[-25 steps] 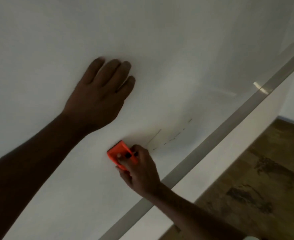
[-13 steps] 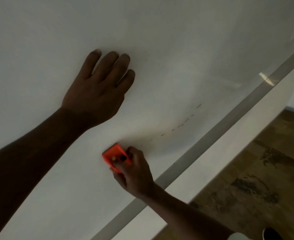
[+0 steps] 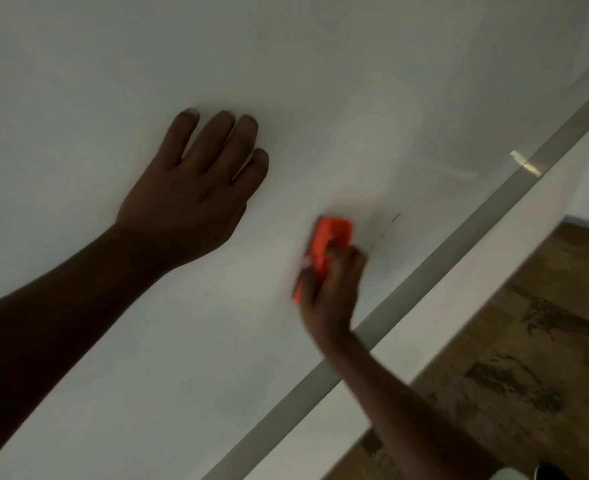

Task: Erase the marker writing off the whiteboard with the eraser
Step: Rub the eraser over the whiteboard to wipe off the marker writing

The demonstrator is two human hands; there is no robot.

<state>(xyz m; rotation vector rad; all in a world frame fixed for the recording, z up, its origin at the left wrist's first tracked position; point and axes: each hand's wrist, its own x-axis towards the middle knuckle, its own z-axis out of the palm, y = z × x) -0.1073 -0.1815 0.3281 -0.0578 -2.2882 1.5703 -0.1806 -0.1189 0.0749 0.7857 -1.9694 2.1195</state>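
The whiteboard [image 3: 321,81] fills most of the view, tilted, with its grey frame [image 3: 442,258] running diagonally at the right. My right hand [image 3: 331,292] grips an orange eraser [image 3: 327,237] pressed against the board, blurred by motion. A few faint dashes of marker writing [image 3: 390,225] lie just right of the eraser. My left hand [image 3: 192,192] rests flat on the board to the left, fingers together, holding nothing.
Below the frame is a pale wall strip [image 3: 476,299]. A brown patterned floor [image 3: 528,358] shows at the lower right. A bright reflection [image 3: 525,162] sits on the frame.
My right hand has swept the eraser up and to the right along the dashed line. Most of the dashes are gone. My left hand has stayed in place.
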